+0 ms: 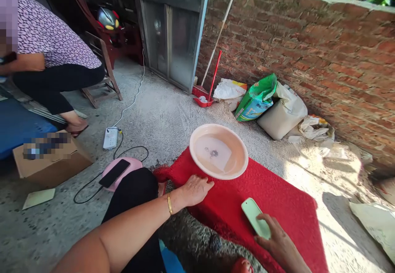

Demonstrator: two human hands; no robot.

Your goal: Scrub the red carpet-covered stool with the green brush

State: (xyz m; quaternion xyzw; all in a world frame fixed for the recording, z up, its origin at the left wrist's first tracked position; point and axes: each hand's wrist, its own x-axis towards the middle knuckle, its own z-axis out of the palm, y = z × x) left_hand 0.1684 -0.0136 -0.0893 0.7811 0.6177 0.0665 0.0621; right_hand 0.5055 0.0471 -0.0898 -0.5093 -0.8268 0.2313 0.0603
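My right hand [273,238] grips a light green scrub brush [253,213], oblong with a small hole at its far end. The brush rests on a red mat [277,190], and its underside is hidden. Just below the near rim of a pale pink basin [191,151], my left hand [196,190] lies palm down on the mat, fingers stretched to the right and holding nothing I can see. Shallow liquid and a dark patch show inside the basin, which stands on the mat's far part. A gold bracelet circles my left wrist.
A person [58,38] squats at the left beside a cardboard box [58,166]. A phone [115,173] lies on a pink stool [135,164], near a power strip [110,138] with cables. Sacks [282,112] and a red dustpan [203,102] line the brick wall [302,50].
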